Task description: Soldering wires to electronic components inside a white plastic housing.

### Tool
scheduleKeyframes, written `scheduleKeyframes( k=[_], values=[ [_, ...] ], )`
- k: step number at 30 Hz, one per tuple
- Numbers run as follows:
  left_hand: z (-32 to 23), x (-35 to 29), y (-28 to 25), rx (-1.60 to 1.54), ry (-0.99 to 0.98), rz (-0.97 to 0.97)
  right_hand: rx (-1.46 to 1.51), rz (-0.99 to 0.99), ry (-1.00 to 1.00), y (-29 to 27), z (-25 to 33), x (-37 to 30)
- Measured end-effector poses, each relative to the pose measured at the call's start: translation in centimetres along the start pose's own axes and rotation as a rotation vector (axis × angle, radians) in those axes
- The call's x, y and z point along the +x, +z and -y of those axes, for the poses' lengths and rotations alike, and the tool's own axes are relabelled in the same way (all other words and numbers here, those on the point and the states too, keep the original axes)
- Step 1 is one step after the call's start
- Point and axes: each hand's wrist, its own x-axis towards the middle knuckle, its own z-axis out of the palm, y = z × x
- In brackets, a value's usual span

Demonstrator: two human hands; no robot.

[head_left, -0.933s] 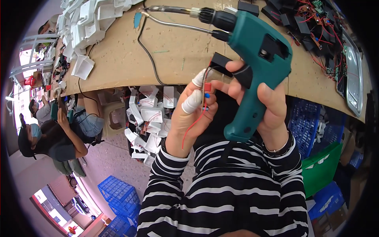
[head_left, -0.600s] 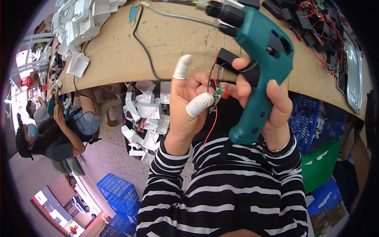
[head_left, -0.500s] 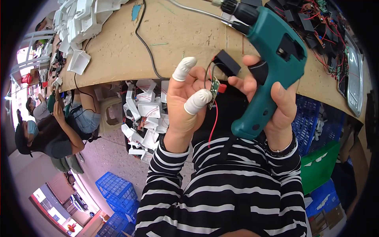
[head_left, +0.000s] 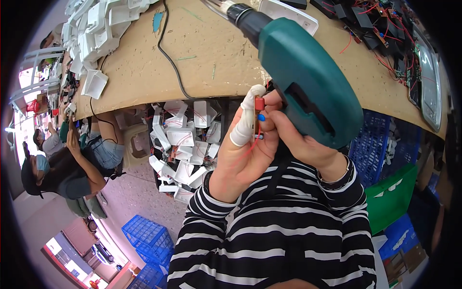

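My left hand (head_left: 245, 159), with white finger cots on two fingers, pinches a small circuit board (head_left: 256, 124) seen edge-on. The board bears a red block-shaped part (head_left: 260, 103) and a blue disc-shaped part (head_left: 261, 117). A thin red wire trails across the left palm. My right hand (head_left: 313, 151) holds a dark green pistol-shaped soldering gun (head_left: 308, 82), its nose toward the upper left above the table. The right thumb and fingertips also meet at the board. The gun hides its handle and part of my right fingers.
White plastic housings (head_left: 96, 36) are heaped on the table (head_left: 221, 58) at the far left, and more fill a container below. Black boxes with red wires (head_left: 370, 21) lie far right, beside a clear tray (head_left: 428, 86). Blue crates (head_left: 147, 233) stand on the floor. A person (head_left: 72, 164) sits at left.
The soldering gun has rolled over and shifted left, its side now facing up. My hands have come together at the board, which has turned. The black box is now hidden.
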Motion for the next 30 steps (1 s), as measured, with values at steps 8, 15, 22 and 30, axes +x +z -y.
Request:
scheduleKeyframes(
  k=[8,15,22,30],
  values=[
    [0.2,0.1,0.7,0.203,-0.017,-0.076,0.258,-0.170,0.180,0.5,-0.1,-1.8],
    [0.5,0.4,2.0,0.448,0.161,0.012,0.111,-0.120,-0.171,-1.1,0.8,0.2],
    [1.3,1.3,1.2,0.796,0.583,0.119,0.417,-0.122,-0.032,-1.6,0.8,0.6],
    [1.1,2.9,1.1,0.983,0.964,0.219,0.721,-0.127,0.076,-1.7,0.7,0.4]
  ],
)
